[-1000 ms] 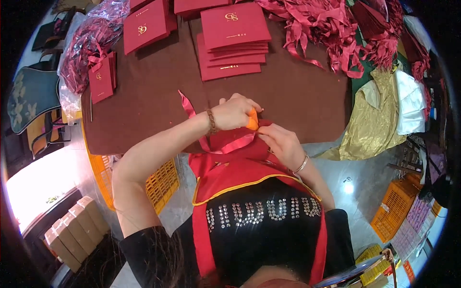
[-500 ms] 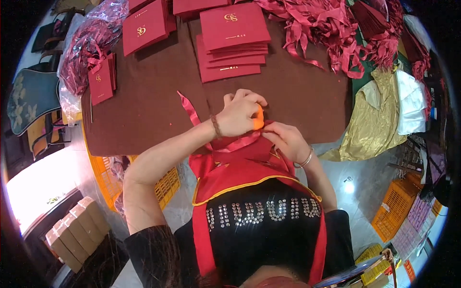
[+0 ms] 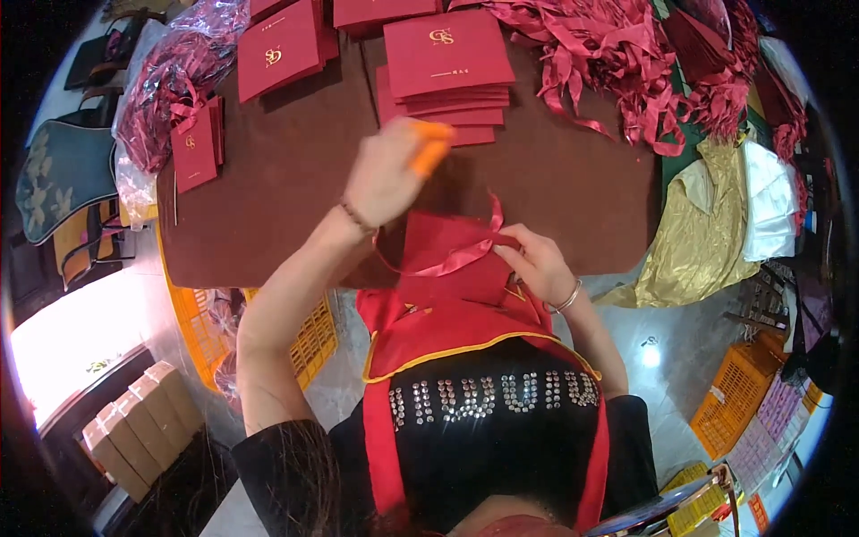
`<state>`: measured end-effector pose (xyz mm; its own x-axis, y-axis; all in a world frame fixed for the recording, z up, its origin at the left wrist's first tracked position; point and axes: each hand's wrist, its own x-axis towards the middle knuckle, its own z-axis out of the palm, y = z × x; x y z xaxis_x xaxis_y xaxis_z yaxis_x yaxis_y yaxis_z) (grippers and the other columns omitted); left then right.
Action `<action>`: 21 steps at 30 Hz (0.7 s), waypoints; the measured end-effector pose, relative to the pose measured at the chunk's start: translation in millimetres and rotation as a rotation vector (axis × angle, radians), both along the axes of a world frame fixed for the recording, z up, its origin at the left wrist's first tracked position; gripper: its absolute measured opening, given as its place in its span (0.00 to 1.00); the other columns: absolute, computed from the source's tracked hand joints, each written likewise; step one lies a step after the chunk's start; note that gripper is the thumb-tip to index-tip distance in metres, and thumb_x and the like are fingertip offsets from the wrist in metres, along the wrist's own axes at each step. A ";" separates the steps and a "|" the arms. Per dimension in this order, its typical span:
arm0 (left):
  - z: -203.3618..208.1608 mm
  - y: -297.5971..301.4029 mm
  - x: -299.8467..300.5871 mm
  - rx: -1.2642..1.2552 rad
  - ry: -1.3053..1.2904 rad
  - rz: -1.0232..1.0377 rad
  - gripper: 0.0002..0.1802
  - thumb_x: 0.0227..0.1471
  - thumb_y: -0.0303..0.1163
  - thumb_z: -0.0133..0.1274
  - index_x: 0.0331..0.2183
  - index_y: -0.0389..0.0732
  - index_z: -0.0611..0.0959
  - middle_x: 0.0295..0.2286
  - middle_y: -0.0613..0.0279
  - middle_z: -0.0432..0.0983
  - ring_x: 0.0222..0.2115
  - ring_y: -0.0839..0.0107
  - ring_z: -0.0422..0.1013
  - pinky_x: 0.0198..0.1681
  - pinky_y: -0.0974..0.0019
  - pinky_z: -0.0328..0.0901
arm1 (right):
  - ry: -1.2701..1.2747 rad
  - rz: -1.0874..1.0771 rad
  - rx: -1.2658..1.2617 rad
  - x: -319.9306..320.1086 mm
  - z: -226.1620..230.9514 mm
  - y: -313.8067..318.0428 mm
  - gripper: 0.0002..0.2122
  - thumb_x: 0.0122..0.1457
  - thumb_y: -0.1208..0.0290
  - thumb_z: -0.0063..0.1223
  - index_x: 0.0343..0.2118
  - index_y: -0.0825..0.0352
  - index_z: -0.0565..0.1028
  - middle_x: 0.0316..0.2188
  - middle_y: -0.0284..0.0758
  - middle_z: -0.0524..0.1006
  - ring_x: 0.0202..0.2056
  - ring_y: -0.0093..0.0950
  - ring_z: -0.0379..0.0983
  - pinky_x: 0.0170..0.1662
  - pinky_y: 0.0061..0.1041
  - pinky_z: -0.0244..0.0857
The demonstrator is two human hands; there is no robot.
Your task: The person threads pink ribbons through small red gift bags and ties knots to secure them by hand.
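My left hand [image 3: 385, 174] is raised over the table, left of centre, with orange covers [image 3: 431, 148] on its fingertips. Motion smears those fingers, so their grip is unclear. Close to my body, my right hand [image 3: 535, 262] pinches a shiny red ribbon [image 3: 447, 267] at the right edge of a flat dark red paper piece [image 3: 438, 231]. The ribbon runs across that piece, one end curling up past its far right corner and the other looping left below my left wrist. The piece lies over the table's near edge, against my red apron [image 3: 456, 333].
A stack of dark red printed folders [image 3: 447, 58] lies ahead, with another stack [image 3: 282, 54] to its left. Loose red ribbons [image 3: 599, 67] heap at the far right. A small ribboned red piece [image 3: 197, 148] sits at the left edge. Gold wrapping [image 3: 693, 237] hangs at right.
My left hand has lifted off the paper piece and moved up and left, uncovering it. My right hand stays at the ribbon. The ribbon's left part now loops lower and rounder.
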<state>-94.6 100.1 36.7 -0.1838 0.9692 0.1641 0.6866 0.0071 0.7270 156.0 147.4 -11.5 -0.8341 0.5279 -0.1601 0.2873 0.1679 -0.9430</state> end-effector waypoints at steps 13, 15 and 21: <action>-31.5 -102.0 -0.3 -0.351 0.370 0.519 0.14 0.48 0.40 0.53 0.29 0.38 0.75 0.24 0.52 0.74 0.25 0.56 0.72 0.26 0.59 0.64 | 0.055 -0.169 0.668 -25.6 24.2 5.4 0.09 0.45 0.79 0.56 0.32 0.66 0.74 0.36 0.36 0.70 0.32 0.33 0.71 0.33 0.26 0.65; -43.9 -102.9 -4.4 -0.299 0.399 0.482 0.13 0.47 0.39 0.54 0.29 0.39 0.75 0.24 0.53 0.74 0.24 0.56 0.72 0.26 0.59 0.64 | 0.073 -0.132 0.604 -37.9 30.3 6.7 0.10 0.44 0.80 0.56 0.32 0.66 0.74 0.33 0.37 0.71 0.36 0.37 0.70 0.38 0.28 0.64; -45.5 -114.0 -12.5 -0.177 0.196 0.527 0.08 0.49 0.31 0.53 0.30 0.37 0.76 0.25 0.56 0.74 0.23 0.64 0.71 0.28 0.67 0.65 | 0.084 0.122 0.597 -68.5 25.1 -5.2 0.07 0.48 0.76 0.54 0.31 0.67 0.74 0.27 0.36 0.73 0.32 0.35 0.68 0.35 0.30 0.62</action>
<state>-107.2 -14.0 -8.8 -0.6308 0.7709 0.0880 0.6787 0.4933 0.5440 87.5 142.1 13.5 -0.8911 0.4063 0.2024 0.1618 0.7009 -0.6946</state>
